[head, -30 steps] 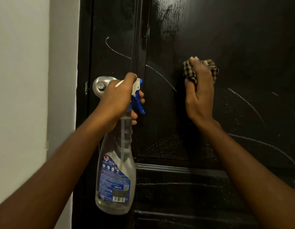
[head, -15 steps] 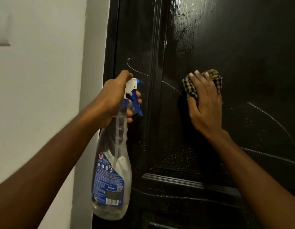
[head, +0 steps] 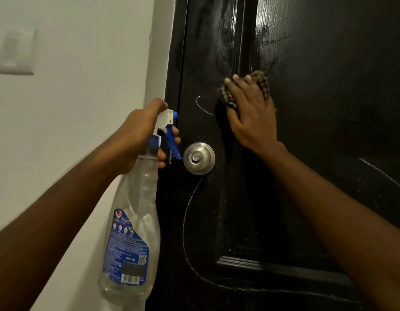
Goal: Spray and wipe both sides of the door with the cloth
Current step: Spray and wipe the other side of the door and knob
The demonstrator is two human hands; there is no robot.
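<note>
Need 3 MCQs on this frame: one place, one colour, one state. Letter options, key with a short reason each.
1. Where is the cloth?
A. above and right of the door knob
B. below the knob
C. on the wall

2. What colour is the trigger on the spray bottle?
A. red
B. blue
C. green

3. What is the right hand doing?
A. hanging free
B. gripping the knob
C. pressing the cloth flat to the door

Key: A, the cloth sits higher and rightward of the knob; B, the trigger is blue under the left hand; C, the palm is spread over the cloth on the panel.
</note>
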